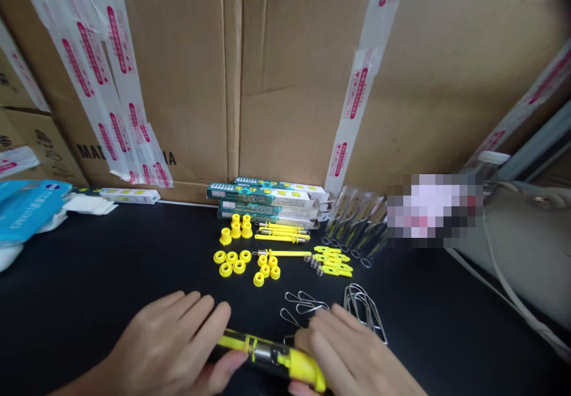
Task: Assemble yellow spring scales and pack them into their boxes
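Observation:
Low in the head view, a clear-tubed spring scale (267,351) with yellow inner parts and a metal spring lies across between my hands. My left hand (173,342) is closed around the tube's left part, thumb along its lower side. Closed on the yellow end cap (302,367) at the right end is my right hand (352,354); its fingers partly hide the cap. Just beyond the right hand lie thin wire hooks (303,307) and larger bent wire hooks (363,307).
Several yellow collars (225,236), rings (232,258) and small bushings (266,267) sit on the black table (89,277). Yellow rods (285,253), springs (314,264), flat yellow pieces (332,260) and clear tubes (357,223) lie nearby. Stacked boxes (267,197) stand before cardboard (285,87).

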`<state>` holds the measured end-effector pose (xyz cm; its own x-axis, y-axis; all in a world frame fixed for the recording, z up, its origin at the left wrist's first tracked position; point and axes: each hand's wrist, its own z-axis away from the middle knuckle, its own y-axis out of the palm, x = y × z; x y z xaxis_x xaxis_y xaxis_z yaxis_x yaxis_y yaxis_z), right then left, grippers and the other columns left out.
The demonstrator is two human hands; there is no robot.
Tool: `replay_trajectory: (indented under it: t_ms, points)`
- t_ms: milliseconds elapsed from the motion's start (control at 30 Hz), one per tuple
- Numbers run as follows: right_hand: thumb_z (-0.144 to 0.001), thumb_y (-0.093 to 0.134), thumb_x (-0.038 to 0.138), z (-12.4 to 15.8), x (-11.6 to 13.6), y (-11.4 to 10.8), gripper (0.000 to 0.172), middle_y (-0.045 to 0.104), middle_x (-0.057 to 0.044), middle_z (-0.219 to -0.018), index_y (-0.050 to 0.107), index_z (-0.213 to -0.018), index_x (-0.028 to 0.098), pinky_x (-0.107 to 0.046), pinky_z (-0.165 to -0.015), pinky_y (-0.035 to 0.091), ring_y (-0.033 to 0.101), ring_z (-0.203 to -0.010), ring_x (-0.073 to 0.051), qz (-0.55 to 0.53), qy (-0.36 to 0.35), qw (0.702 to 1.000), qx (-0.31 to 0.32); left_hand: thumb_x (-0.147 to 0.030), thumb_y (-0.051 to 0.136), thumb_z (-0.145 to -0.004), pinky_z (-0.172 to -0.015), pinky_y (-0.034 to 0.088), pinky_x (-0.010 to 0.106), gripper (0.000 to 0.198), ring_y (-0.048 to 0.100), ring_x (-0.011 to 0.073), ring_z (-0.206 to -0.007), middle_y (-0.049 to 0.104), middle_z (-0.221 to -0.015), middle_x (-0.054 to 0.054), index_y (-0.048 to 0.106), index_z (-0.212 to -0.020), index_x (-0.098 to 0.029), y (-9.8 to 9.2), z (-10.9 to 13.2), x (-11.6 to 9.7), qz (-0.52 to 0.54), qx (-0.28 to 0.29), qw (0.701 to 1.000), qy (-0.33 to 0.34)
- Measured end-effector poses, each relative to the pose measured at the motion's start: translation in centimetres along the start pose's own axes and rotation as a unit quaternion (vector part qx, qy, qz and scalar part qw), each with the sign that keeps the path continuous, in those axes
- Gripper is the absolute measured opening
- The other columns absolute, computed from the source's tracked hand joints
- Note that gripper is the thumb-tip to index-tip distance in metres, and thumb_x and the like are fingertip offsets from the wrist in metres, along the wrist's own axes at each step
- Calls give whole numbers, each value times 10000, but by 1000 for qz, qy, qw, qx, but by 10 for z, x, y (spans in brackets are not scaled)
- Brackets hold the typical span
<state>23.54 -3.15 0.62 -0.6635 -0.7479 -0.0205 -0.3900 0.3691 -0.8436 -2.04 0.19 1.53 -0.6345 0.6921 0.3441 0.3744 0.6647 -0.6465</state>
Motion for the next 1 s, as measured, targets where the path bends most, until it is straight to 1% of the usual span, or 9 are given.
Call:
replay_trajectory:
  t_ms: [167,267,367,467,567,633,800,900,1000]
  points:
    - [-1107,443,458,11,-20,-7,303,778,-19,-891,627,-1182,229,-265,-711,584,767,-762,-178,-91,88,991,-43,-394,280,-1151,-424,453,271,445,640,120,-379,621,-516,-76,518,-807,-243,5,4,14,37,42,998,-9]
    - [-1000,687,430,20,-28,0,245,779,17,-980,661,-1226,340,-220,-727,616,766,-828,-170,-227,193,953,-53,-443,292,-1148,-418,447,268,458,642,119,-386,638,-541,-73,516,-800,-247,7,5,16,45,50,997,-28]
    - [-867,842,397,22,-29,9,219,773,20,-986,761,-1062,341,-220,-582,639,737,-710,-171,-397,333,851,-80,-440,319,-1147,-451,472,264,438,668,122,-416,691,-594,-64,551,-840,-233,7,5,16,60,44,997,-29]
    - [-757,928,387,18,-27,11,256,786,5,-899,807,-959,288,-228,-538,635,706,-594,-151,-533,407,738,-68,-463,373,-1134,-510,505,243,383,699,119,-485,722,-663,-69,592,-926,-228,9,10,19,133,67,988,-45]
    - [-684,982,340,11,-26,6,302,776,16,-726,823,-923,247,-229,-586,624,704,-571,-143,-605,441,661,-54,-507,503,-1084,-606,544,186,288,714,97,-576,758,-805,-69,632,-1141,-256,13,21,26,235,90,962,-108]
    - [-647,1002,328,7,-27,2,323,764,17,-704,832,-905,233,-234,-575,610,680,-564,-135,-626,458,628,-56,-527,626,-1018,-575,532,160,307,647,82,-525,739,-805,-74,663,-1210,-291,16,28,31,292,83,939,-164]
    - [-631,1008,387,5,-32,-2,352,748,2,-807,857,-913,240,-205,-568,551,607,-618,-109,-660,429,614,-64,-365,842,-873,-592,525,168,291,632,107,-576,721,-721,-75,777,-1154,-327,25,38,46,396,81,876,-262]
    - [-704,959,432,6,-36,-3,296,767,-20,-838,863,-912,245,-222,-607,559,638,-674,-136,-629,428,646,-63,-222,779,-910,-687,540,190,332,683,112,-654,742,-756,-67,770,-1216,-353,32,40,53,424,76,862,-267]
    - [-700,957,394,7,-40,-4,255,811,-36,-866,871,-890,248,-254,-692,583,698,-743,-176,-559,456,690,-60,-136,671,-940,-685,519,179,389,706,105,-710,736,-807,-50,766,-1242,-362,35,40,57,428,80,862,-259]
